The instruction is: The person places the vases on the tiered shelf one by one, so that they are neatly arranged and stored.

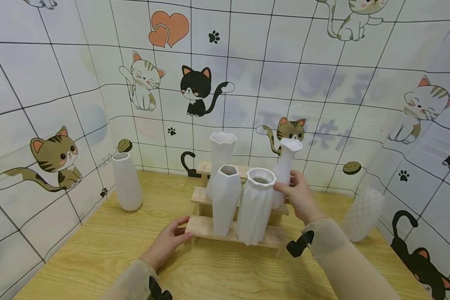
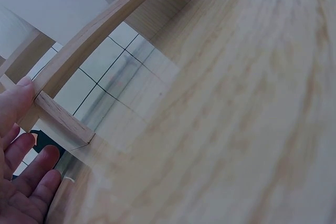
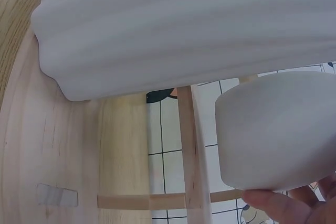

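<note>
A three-step wooden stand holds several white vases. My left hand grips the left end of its lowest step; in the left wrist view the thumb lies at the step's corner, with the other fingers loosely bent beyond it. My right hand holds a slim-necked vase with a flared rim at the stand's right side. Its rounded base shows beside the middle step in the right wrist view. On the lowest step stand a faceted vase and a ribbed vase. Behind them rises a scalloped-rim vase.
A plain white vase stands on the wood-grain table at the left. Another, textured vase is at the right, partly behind my right forearm. A wall covering with a grid and cartoon cats encloses the back and sides.
</note>
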